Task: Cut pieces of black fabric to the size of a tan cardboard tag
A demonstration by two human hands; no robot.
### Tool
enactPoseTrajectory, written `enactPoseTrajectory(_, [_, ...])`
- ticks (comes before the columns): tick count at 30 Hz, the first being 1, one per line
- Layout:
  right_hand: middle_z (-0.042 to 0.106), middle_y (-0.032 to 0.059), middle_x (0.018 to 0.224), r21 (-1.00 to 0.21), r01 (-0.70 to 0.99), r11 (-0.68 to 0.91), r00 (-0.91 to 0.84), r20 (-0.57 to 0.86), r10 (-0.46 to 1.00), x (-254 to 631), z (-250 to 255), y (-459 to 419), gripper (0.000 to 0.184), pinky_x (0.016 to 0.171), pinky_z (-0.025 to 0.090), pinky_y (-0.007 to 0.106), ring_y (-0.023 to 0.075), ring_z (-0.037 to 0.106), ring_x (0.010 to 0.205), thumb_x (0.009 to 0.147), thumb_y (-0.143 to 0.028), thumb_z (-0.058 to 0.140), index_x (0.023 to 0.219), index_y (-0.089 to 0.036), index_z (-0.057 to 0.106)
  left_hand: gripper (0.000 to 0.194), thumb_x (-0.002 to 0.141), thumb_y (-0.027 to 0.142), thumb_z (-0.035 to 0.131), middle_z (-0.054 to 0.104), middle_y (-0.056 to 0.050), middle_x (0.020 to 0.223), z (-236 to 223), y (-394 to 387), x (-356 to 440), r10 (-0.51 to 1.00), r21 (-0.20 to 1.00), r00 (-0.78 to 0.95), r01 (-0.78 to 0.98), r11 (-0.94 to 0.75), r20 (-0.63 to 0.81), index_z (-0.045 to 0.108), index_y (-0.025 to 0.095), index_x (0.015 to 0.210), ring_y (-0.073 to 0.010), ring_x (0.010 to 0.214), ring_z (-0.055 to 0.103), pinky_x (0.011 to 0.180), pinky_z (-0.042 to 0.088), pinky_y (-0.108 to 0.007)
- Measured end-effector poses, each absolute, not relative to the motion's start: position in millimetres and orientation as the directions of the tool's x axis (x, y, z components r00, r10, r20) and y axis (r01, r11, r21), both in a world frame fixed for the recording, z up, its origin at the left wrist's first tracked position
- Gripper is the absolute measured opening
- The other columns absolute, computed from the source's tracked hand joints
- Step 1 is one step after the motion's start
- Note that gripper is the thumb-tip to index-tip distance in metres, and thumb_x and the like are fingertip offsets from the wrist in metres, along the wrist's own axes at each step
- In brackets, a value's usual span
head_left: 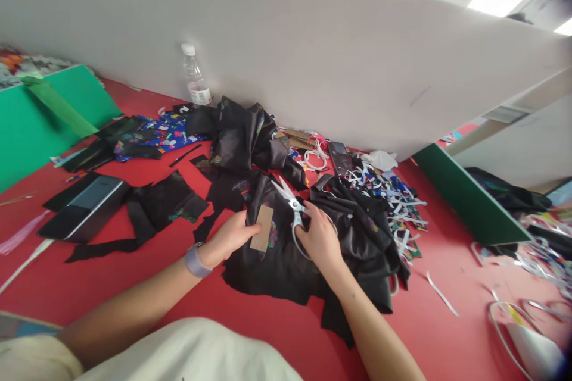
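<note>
My left hand [230, 237] pinches a small brown cardboard rectangle [262, 227] flat against a piece of black fabric [286, 262] lying on the red table [134, 280]. My right hand [318, 238] grips white-handled scissors [291, 205], fingers through the loops, blades open and pointing up-left just beyond the cardboard. A grey band sits on my left wrist.
More black and patterned cloth [241, 137] is heaped behind. A water bottle [195, 77] stands by the white partition. A black box [84, 205] lies at left, a phone [339, 156] and paper scraps [393, 196] at right, green dividers [465, 196] on both sides.
</note>
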State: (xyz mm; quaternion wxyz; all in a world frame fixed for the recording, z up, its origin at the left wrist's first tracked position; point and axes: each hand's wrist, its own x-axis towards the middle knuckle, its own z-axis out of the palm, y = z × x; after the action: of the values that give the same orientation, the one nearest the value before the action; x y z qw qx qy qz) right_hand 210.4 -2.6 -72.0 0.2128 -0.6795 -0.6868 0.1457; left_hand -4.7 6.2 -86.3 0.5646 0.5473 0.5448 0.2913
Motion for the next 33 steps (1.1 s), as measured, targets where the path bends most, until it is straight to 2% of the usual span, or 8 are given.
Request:
enactPoseTrajectory(4, [0.067, 0.0135, 0.109, -0.325, 0.946, 0.003, -0.004, -0.002, 1.0, 227, -71, 8, 0.055, 0.088, 0.048, 0.036, 0.0265, 0.063, 0.1, 0.08, -0.019, 0.057, 0.134, -0.012, 0.048, 0.042, 0.076, 0.032, 0.059, 0.071, -0.004, 0.112, -86, 6, -5, 0.923, 0.932, 0.229, 0.263, 0.248, -0.31, 0.062, 0.018, 0.115, -0.0265, 0.105, 0.065, 0.087, 0.051, -0.032])
enactPoseTrajectory(7, [0.066, 0.0142, 0.112, -0.217, 0.973, 0.081, -0.095, -0.054, 0.994, 226, -68, 5, 0.049, 0.091, 0.045, 0.035, 0.0275, 0.06, 0.107, 0.081, -0.022, 0.06, 0.129, -0.014, 0.055, 0.04, 0.077, 0.034, 0.059, 0.072, -0.004, 0.111, -86, 6, -5, 0.928, 0.927, 0.224, 0.302, 0.224, -0.297, 0.063, 0.018, 0.113, -0.0283, 0.105, 0.065, 0.087, 0.051, -0.033])
enactPoseTrajectory(10, [0.067, 0.0132, 0.105, -0.144, 0.983, 0.118, -0.129, -0.074, 0.989, 228, -57, 4, 0.043, 0.085, 0.047, 0.035, 0.0286, 0.062, 0.102, 0.082, -0.033, 0.064, 0.122, -0.018, 0.062, 0.042, 0.077, 0.033, 0.059, 0.07, -0.005, 0.114, -86, 6, -6, 0.928, 0.934, 0.239, 0.287, 0.213, -0.285, 0.063, 0.017, 0.116, -0.0293, 0.107, 0.064, 0.087, 0.05, -0.033])
enactPoseTrajectory(14, [0.07, 0.0074, 0.095, -0.222, 0.975, -0.013, 0.001, -0.055, 0.999, 252, -38, 42, 0.039, 0.075, 0.047, 0.031, 0.0237, 0.066, 0.087, 0.086, -0.054, 0.053, 0.107, -0.024, 0.068, 0.04, 0.077, 0.032, 0.058, 0.07, -0.005, 0.116, -88, 6, -7, 0.923, 0.948, 0.269, 0.235, 0.213, -0.274, 0.064, 0.018, 0.115, -0.03, 0.109, 0.063, 0.087, 0.051, -0.034])
enactPoseTrajectory(16, [0.069, 0.0079, 0.098, -0.219, 0.965, -0.143, 0.144, -0.011, 0.99, 270, -33, 77, 0.041, 0.078, 0.046, 0.031, 0.0243, 0.065, 0.092, 0.086, -0.055, 0.051, 0.105, -0.024, 0.069, 0.038, 0.077, 0.032, 0.058, 0.071, -0.003, 0.114, -89, 6, -6, 0.922, 0.949, 0.274, 0.23, 0.214, -0.274, 0.065, 0.019, 0.112, -0.029, 0.108, 0.064, 0.087, 0.051, -0.033])
enactPoseTrajectory(20, [0.058, 0.0213, 0.119, -0.196, 0.902, -0.385, 0.405, 0.074, 0.912, 299, -43, 145, 0.058, 0.092, 0.041, 0.037, 0.0309, 0.055, 0.113, 0.087, -0.053, 0.049, 0.124, -0.009, 0.057, 0.034, 0.077, 0.032, 0.058, 0.072, -0.002, 0.111, -88, 7, -6, 0.919, 0.937, 0.26, 0.267, 0.225, -0.295, 0.065, 0.021, 0.109, -0.0273, 0.105, 0.065, 0.086, 0.051, -0.03])
enactPoseTrajectory(27, [0.043, 0.0293, 0.135, -0.216, 0.818, -0.533, 0.545, -0.004, 0.839, 315, -72, 210, 0.093, 0.105, 0.029, 0.045, 0.0386, 0.039, 0.128, 0.073, -0.071, 0.057, 0.133, -0.001, 0.044, 0.034, 0.077, 0.033, 0.058, 0.073, -0.001, 0.108, -83, 6, -4, 0.919, 0.935, 0.244, 0.257, 0.246, -0.309, 0.066, 0.021, 0.107, -0.0292, 0.107, 0.065, 0.087, 0.051, -0.032])
enactPoseTrajectory(33, [0.034, 0.0264, 0.144, -0.254, 0.747, -0.615, 0.611, -0.103, 0.785, 320, -76, 241, 0.1, 0.106, 0.028, 0.047, 0.038, 0.03, 0.135, 0.065, -0.073, 0.063, 0.138, -0.009, 0.039, 0.036, 0.076, 0.029, 0.059, 0.071, -0.002, 0.112, -80, 6, -2, 0.906, 0.935, 0.257, 0.206, 0.289, -0.337, 0.064, 0.021, 0.111, -0.0273, 0.108, 0.064, 0.088, 0.05, -0.032])
